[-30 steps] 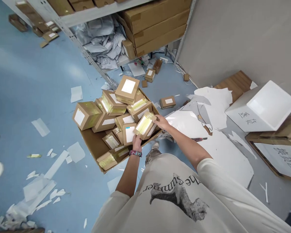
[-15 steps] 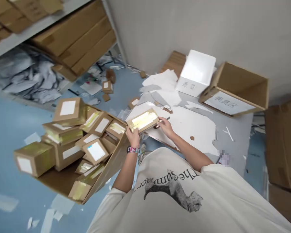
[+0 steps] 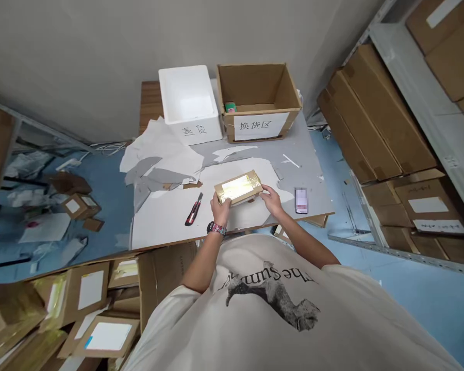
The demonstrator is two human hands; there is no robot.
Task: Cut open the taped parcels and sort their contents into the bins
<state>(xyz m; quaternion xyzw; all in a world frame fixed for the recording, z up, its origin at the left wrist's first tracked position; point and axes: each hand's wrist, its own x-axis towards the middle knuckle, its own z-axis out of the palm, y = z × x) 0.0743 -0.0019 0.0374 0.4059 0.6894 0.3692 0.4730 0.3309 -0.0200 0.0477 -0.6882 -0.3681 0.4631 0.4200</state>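
A small flat cardboard box with a white label under shiny yellowish tape is held over the table. My left hand grips its left end, thumb on the near face. At the right end, the fingers of my right hand close on the box's corner. To the left of my left hand lies a red and black utility knife on the white paper sheet. A phone rests right of my right hand, its screen partly blurred.
At the table's back stand a white foam box and an open labelled carton with a small green item inside. A large carton of taped parcels is at lower left. Shelving with long boxes rises on the right.
My view has swung right, from the carton of parcels to the table. The taped box has come over the table in both hands. The knife, earlier by my right hand, now lies on the paper.
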